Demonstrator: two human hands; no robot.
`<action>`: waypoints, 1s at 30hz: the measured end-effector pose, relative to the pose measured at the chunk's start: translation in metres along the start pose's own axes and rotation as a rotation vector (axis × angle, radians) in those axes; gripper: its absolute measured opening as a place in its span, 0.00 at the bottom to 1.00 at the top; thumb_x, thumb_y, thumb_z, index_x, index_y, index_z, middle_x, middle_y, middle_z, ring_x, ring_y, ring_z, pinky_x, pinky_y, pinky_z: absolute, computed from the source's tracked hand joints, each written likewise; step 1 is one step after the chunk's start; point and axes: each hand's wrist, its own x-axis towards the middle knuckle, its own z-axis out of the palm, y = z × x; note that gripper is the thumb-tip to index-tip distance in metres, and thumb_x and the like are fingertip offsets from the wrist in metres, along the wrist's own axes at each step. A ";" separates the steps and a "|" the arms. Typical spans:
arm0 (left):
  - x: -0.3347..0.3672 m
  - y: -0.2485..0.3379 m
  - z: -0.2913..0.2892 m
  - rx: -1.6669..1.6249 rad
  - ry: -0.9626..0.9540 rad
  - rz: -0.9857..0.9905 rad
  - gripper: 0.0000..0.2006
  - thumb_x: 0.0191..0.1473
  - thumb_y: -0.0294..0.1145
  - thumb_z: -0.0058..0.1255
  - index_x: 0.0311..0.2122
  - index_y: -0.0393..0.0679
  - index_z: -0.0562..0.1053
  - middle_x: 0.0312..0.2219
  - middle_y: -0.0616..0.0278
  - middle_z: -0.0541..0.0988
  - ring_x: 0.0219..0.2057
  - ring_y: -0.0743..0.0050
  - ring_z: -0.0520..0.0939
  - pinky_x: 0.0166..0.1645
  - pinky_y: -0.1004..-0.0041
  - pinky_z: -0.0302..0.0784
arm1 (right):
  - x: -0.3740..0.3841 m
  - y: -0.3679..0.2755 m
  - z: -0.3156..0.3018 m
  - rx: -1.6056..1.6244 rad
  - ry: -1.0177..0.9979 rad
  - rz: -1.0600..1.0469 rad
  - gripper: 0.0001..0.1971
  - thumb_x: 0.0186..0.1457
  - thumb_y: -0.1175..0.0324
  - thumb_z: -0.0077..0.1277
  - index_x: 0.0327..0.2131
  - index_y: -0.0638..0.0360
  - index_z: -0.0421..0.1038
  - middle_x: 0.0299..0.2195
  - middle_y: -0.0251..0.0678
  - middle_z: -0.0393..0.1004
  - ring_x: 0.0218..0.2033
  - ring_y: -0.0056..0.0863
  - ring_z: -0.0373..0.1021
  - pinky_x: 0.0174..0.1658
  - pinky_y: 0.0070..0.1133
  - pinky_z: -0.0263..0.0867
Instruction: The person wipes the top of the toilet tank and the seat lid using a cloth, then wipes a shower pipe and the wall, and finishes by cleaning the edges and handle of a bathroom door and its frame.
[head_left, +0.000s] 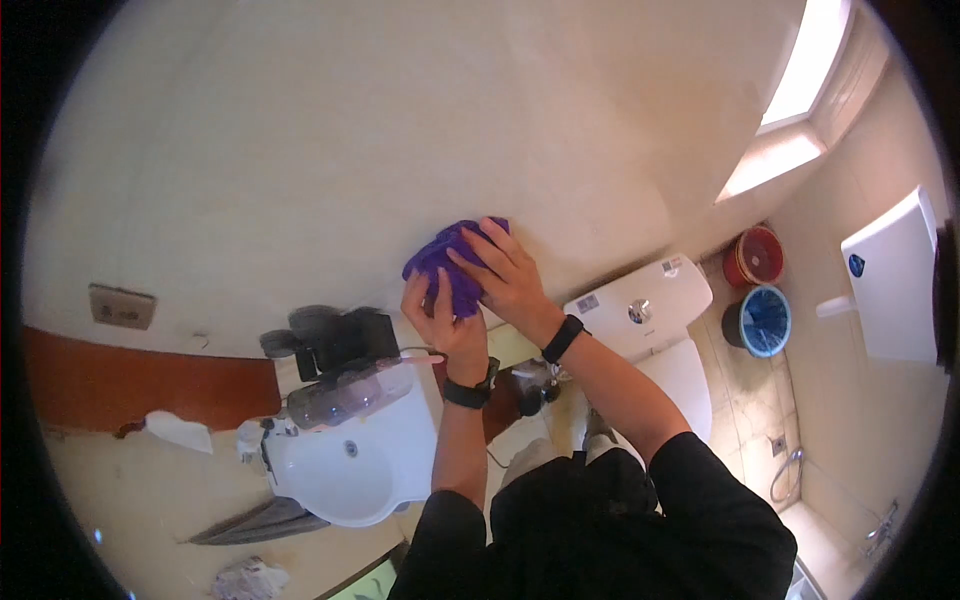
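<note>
A bunched purple cloth [440, 250] is pressed against the pale wall [330, 130] in front of me, in the middle of the view. My left hand [443, 325] grips its lower edge, fingers curled into the folds. On the cloth's right side lies my right hand [510, 280], its fingers bent over the fabric. Both wrists wear black bands. Part of the cloth is hidden under my fingers.
A white sink [350, 480] with a clear plastic container [350, 398] on its rim stands at lower left. Right of my arms is a white toilet [640, 305]. Beyond it stand a red bucket [755, 258] and a blue bucket [760, 322]. A white water heater [895, 280] hangs far right.
</note>
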 end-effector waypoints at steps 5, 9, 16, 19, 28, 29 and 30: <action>-0.073 -0.021 0.013 -0.011 -0.246 -0.083 0.22 0.45 0.12 0.53 0.48 0.40 0.76 0.45 0.50 0.71 0.51 0.48 0.72 0.54 0.56 0.71 | -0.083 0.018 -0.012 -0.030 -0.177 0.185 0.20 0.45 0.76 0.52 0.45 0.57 0.75 0.56 0.36 0.67 0.62 0.37 0.58 0.59 0.33 0.62; -0.153 -0.029 0.019 -0.106 -0.653 -0.448 0.24 0.43 0.13 0.49 0.49 0.39 0.75 0.43 0.50 0.73 0.47 0.51 0.75 0.53 0.64 0.71 | -0.165 0.011 -0.034 -0.116 -0.447 0.564 0.27 0.42 0.80 0.53 0.51 0.59 0.70 0.57 0.40 0.64 0.63 0.44 0.56 0.61 0.32 0.61; -0.273 0.003 0.030 -0.197 -1.041 -0.633 0.25 0.45 0.17 0.52 0.53 0.40 0.71 0.47 0.50 0.71 0.50 0.50 0.73 0.57 0.63 0.68 | -0.276 0.017 -0.101 -0.198 -0.621 0.845 0.27 0.45 0.79 0.50 0.54 0.62 0.66 0.58 0.43 0.63 0.63 0.45 0.54 0.62 0.33 0.57; -0.302 0.014 0.046 -0.182 -1.051 -0.621 0.26 0.46 0.17 0.52 0.54 0.41 0.71 0.48 0.50 0.71 0.51 0.50 0.72 0.57 0.63 0.68 | -0.309 0.030 -0.113 -0.228 -0.638 0.841 0.28 0.43 0.79 0.52 0.53 0.60 0.67 0.58 0.43 0.63 0.63 0.46 0.55 0.61 0.34 0.59; -0.310 0.013 0.111 -0.184 -0.969 -0.527 0.26 0.48 0.19 0.51 0.56 0.41 0.69 0.53 0.49 0.69 0.53 0.47 0.70 0.58 0.60 0.66 | -0.325 0.109 -0.112 -0.311 -0.638 0.725 0.26 0.48 0.78 0.49 0.54 0.59 0.66 0.57 0.46 0.63 0.63 0.45 0.55 0.62 0.32 0.58; -0.311 0.017 0.125 -0.213 -0.969 -0.509 0.27 0.48 0.18 0.51 0.56 0.41 0.68 0.53 0.48 0.69 0.53 0.46 0.70 0.58 0.60 0.66 | -0.323 0.122 -0.118 -0.358 -0.636 0.704 0.27 0.46 0.78 0.50 0.54 0.58 0.65 0.58 0.47 0.62 0.63 0.45 0.55 0.62 0.32 0.57; -0.312 0.026 0.141 -0.245 -0.968 -0.489 0.28 0.47 0.18 0.51 0.57 0.40 0.67 0.53 0.47 0.69 0.53 0.45 0.70 0.58 0.60 0.66 | -0.321 0.135 -0.125 -0.408 -0.633 0.681 0.29 0.44 0.79 0.52 0.55 0.57 0.65 0.58 0.47 0.62 0.63 0.45 0.55 0.62 0.32 0.57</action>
